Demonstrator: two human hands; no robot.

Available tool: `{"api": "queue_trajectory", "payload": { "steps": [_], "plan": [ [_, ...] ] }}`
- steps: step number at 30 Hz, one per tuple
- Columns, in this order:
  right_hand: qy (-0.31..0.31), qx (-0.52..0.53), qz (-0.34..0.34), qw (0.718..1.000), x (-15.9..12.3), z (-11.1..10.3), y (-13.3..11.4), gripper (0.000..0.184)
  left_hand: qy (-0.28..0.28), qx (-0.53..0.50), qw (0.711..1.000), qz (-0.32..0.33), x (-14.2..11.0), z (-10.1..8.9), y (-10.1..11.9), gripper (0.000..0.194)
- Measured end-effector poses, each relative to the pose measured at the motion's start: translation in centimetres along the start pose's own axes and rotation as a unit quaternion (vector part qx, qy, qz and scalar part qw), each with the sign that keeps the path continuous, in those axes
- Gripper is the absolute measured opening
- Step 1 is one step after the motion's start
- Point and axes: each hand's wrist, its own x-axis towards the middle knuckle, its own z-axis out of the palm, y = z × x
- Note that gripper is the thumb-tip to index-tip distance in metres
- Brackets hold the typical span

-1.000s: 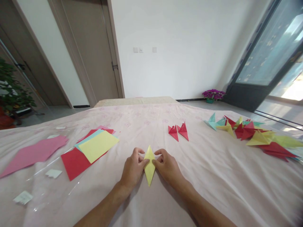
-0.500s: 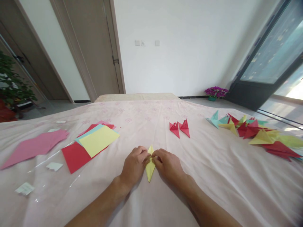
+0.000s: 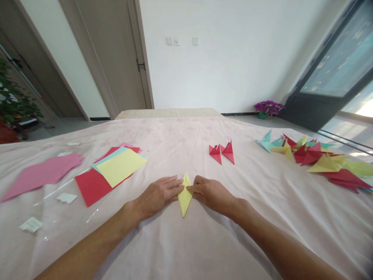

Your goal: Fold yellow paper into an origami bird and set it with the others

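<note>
A yellow folded origami paper (image 3: pixel 184 199), shaped like a long narrow diamond, lies on the cloth with its points toward and away from me. My left hand (image 3: pixel 159 193) rests flat at its left side, fingers stretched out and their tips touching the left edge. At the right edge, my right hand (image 3: pixel 211 193) has its fingers curled, with thumb and forefinger closed on the paper's side corner. Just beyond stand two red paper cranes (image 3: pixel 221 153), side by side.
Coloured paper sheets (image 3: pixel 121 167) overlap at the left, near a stack of pink paper (image 3: pixel 43 173) in clear plastic. Small white labels (image 3: pixel 31 224) lie around it. Folded cranes (image 3: pixel 314 155) in several colours are heaped at the right. A pale tablecloth (image 3: pixel 186 252) covers the table.
My left hand has flattened and drawn slightly left, uncovering more of the yellow paper. My right hand has shifted a little right to the edge. The view has tilted slightly down.
</note>
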Motion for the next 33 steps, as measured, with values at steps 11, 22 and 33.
{"api": "queue_trajectory", "payload": {
  "steps": [11, 22, 33],
  "plan": [
    [0.049, -0.070, -0.052, 0.995, -0.5, 2.1, 1.3, 0.025, 0.012, -0.037, 0.999, 0.023, 0.2, -0.4, -0.6, 0.027],
    [0.085, 0.017, 0.006, 0.996, -0.3, 2.5, 0.7, 0.021, 0.041, -0.037, 0.998, -0.001, 0.8, -0.5, 0.6, 0.021],
    [0.075, 0.008, 0.092, 0.993, 0.5, 2.4, 0.1, 0.017, 0.050, -0.077, 0.987, -0.129, 2.0, -0.4, 0.6, 0.013]
  ]
}}
